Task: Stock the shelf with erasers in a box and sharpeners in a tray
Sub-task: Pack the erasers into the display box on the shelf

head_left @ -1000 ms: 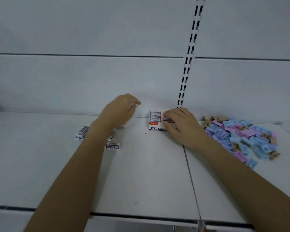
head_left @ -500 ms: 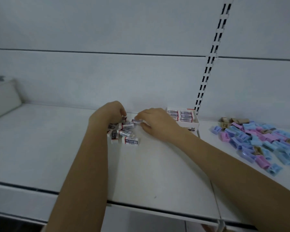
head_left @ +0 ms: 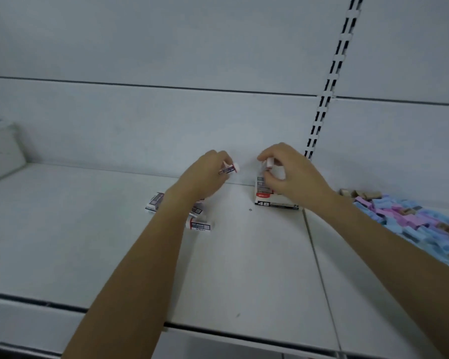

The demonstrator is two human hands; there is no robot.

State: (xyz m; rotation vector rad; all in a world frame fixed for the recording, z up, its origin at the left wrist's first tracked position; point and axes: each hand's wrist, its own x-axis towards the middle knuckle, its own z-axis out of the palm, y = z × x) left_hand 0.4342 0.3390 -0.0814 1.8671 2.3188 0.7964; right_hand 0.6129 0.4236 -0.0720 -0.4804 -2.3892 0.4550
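Observation:
A small white eraser box [head_left: 275, 203] marked "4B" stands on the shelf against the back wall, with erasers inside it. My right hand [head_left: 292, 174] hovers over the box and pinches one eraser [head_left: 269, 163] upright. To the left of the box, my left hand [head_left: 205, 177] is raised and grips another eraser [head_left: 229, 169]. Loose wrapped erasers [head_left: 199, 225] lie on the shelf under and beside my left forearm. A heap of blue, pink and brown sharpeners [head_left: 412, 218] lies at the right.
The white shelf board [head_left: 88, 242] has a seam right of the box and a front lip near me. A slotted upright [head_left: 329, 81] runs up the back wall. A pale tray-like object [head_left: 3, 151] leans at the far left.
Both hands rose from the loose eraser pile, each with an eraser. The right hand moved right, over the box. The camera view shifted slightly.

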